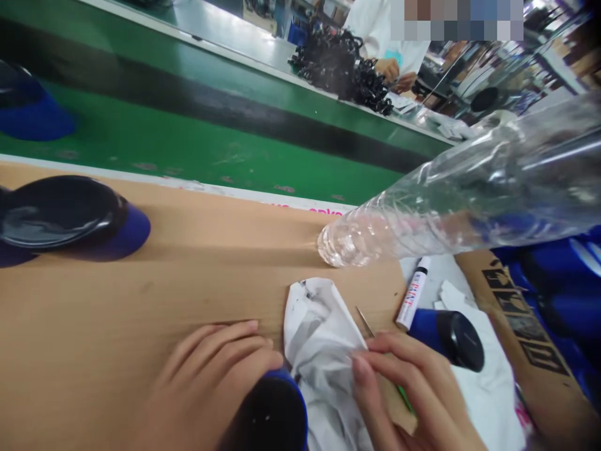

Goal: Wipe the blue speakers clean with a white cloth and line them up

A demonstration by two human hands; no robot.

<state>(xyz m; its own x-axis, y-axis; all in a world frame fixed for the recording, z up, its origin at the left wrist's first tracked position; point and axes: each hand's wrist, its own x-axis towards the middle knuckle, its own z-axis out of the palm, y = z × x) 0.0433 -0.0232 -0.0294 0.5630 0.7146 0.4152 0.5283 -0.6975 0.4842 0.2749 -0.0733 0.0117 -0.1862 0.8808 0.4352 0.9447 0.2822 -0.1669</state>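
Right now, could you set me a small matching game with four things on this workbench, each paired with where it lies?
Things:
1. clear plastic bottle
2. crumpled white cloth
3. white paint marker pen
4. glossy black and blue shell

Places:
A. far left of the wooden bench
B. between the two hands
C. lying on its side, base toward the bench middle
D. just below the bottle, beside a blue and black cylinder

Pairs: 1-C, 2-B, 3-D, 4-A
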